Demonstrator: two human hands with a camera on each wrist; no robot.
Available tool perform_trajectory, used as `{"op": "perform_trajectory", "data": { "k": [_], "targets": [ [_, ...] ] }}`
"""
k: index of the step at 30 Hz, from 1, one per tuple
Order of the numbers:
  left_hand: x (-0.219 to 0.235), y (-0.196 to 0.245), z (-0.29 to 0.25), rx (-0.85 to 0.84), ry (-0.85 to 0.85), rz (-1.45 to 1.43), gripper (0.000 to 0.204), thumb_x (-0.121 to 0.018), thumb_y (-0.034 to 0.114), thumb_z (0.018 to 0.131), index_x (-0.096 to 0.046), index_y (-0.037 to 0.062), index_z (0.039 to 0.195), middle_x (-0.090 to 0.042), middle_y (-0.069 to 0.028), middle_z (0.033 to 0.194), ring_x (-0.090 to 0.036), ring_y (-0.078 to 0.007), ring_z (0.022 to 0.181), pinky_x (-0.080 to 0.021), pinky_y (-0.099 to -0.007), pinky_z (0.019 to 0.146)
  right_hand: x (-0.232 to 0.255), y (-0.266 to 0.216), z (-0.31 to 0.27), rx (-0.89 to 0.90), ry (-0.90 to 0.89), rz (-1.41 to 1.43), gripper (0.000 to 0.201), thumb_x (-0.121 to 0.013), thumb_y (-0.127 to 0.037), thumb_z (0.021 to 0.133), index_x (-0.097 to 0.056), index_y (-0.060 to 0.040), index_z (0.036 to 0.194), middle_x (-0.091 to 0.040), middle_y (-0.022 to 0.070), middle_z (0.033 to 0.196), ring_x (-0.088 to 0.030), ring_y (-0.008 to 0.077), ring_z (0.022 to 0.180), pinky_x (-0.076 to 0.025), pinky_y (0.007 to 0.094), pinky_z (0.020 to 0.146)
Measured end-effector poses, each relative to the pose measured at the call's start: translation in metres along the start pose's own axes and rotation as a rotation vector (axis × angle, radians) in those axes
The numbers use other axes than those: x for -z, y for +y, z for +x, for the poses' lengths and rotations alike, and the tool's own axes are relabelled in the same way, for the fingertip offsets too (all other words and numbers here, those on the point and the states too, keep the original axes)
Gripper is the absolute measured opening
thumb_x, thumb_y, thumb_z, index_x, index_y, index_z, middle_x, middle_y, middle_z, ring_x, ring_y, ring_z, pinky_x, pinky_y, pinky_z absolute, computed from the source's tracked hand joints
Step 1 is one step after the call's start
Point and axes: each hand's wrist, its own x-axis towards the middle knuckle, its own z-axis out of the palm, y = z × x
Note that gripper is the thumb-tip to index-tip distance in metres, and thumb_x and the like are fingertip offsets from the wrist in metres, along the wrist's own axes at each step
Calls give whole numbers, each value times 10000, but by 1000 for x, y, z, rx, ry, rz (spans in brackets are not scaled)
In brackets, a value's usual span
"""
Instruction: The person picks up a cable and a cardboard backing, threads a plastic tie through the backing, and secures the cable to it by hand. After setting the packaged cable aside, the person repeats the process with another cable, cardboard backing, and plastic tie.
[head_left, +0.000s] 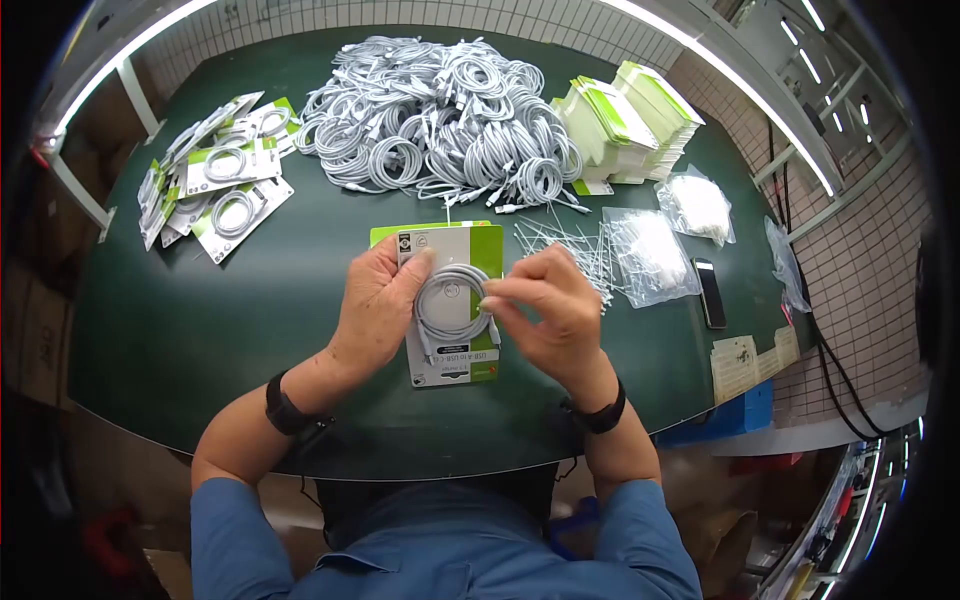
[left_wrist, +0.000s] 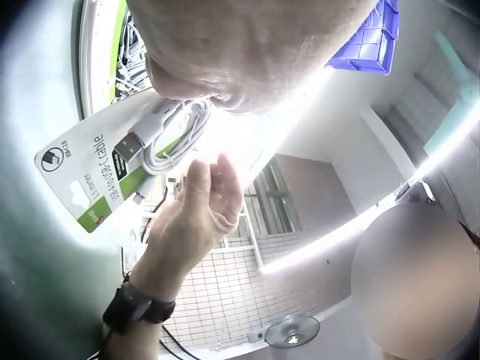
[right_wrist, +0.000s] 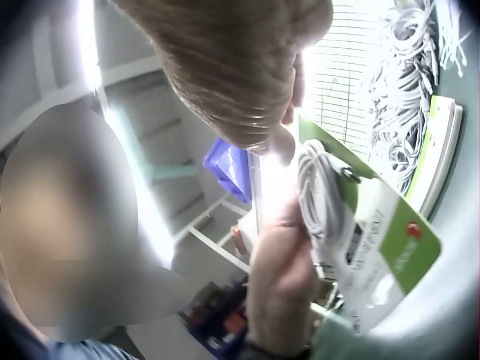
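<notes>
My left hand [head_left: 374, 305] grips a white and green packaging card [head_left: 420, 372] by its left edge, with the thumb across its face. Against the card lies a coiled white USB cable [head_left: 425, 310]; its USB-A plug [left_wrist: 129, 145] shows in the left wrist view. My right hand [head_left: 552, 312] has thumb and forefinger brought together at the coil's right side. I cannot tell whether a thin tie is between those fingertips. Right behind the held card, more green-edged cards [right_wrist: 436, 154] lie on the table.
A big heap of coiled cables [head_left: 430, 120] covers the back of the table [head_left: 200, 330]. Carded cables [head_left: 225, 165] are piled at left. On the right are stacked cards [head_left: 640, 125], loose white ties [head_left: 565, 250], plastic bags of ties [head_left: 648, 260] and a phone [head_left: 710, 293].
</notes>
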Motion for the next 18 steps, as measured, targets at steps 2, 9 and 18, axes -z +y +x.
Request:
{"op": "perform_trajectory", "data": {
  "k": [2, 9, 18],
  "targets": [
    [2, -4, 0, 2, -3, 11, 210, -551, 116, 1084, -654, -50, 1159, -731, -53, 1027, -647, -67, 887, -550, -250, 775, -9, -3, 1, 304, -114, -316, 249, -843, 6, 752, -762, -93, 966, -661, 22, 910, -581, 175, 758, -472, 311, 603],
    [-4, -7, -6, 10, -57, -20, 216, -560, 127, 1084, -643, -45, 1186, -734, -58, 1058, -658, -74, 916, -556, -252, 798, -22, 2, -2, 350, -68, -424, 338, -867, 9, 675, -769, -128, 968, -651, 5, 902, -561, 205, 760, -462, 319, 606],
    [-7, 7, -13, -107, -130, 123, 274, -657, 50, 1019, -597, -36, 1272, -719, -82, 1139, -673, -106, 1003, -566, -278, 893, -28, 9, -1, 294, 92, -281, 259, -848, 14, 711, -749, -93, 925, -664, 11, 910, -563, 219, 775, -464, 324, 619]
  ]
}}
